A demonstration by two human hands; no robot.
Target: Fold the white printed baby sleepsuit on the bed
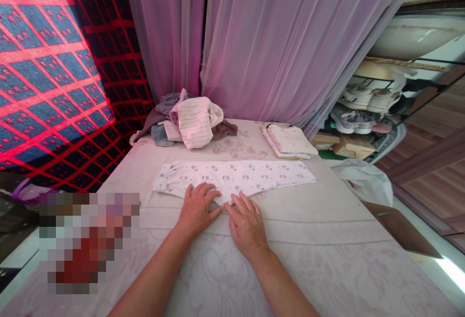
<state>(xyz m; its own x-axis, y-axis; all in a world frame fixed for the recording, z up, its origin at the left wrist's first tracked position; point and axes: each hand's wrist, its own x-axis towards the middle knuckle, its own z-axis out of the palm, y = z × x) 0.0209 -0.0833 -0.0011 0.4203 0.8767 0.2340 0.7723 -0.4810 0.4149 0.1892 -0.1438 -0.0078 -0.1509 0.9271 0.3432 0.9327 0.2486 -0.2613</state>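
Note:
A pair of white pants (232,174) with a small figure print lies folded lengthwise and flat, its pointed crotch part towards me. My left hand (198,208) rests on the lower edge of the cloth, fingers spread and thumb stretched to the crotch tip. On the other side of that tip lies my right hand (249,220), its fingers extended over the fabric; its thumb is partly hidden. Beneath both hands is a pale bedspread (308,268) with a faint flower pattern.
Rumpled clothes (196,120) are heaped at the back left, and a folded stack (288,140) sits at the back right. Purple curtains (254,40) hang behind. Shoes (352,118) stand on a rack at right; a red-and-black checked cloth (54,74) hangs at left.

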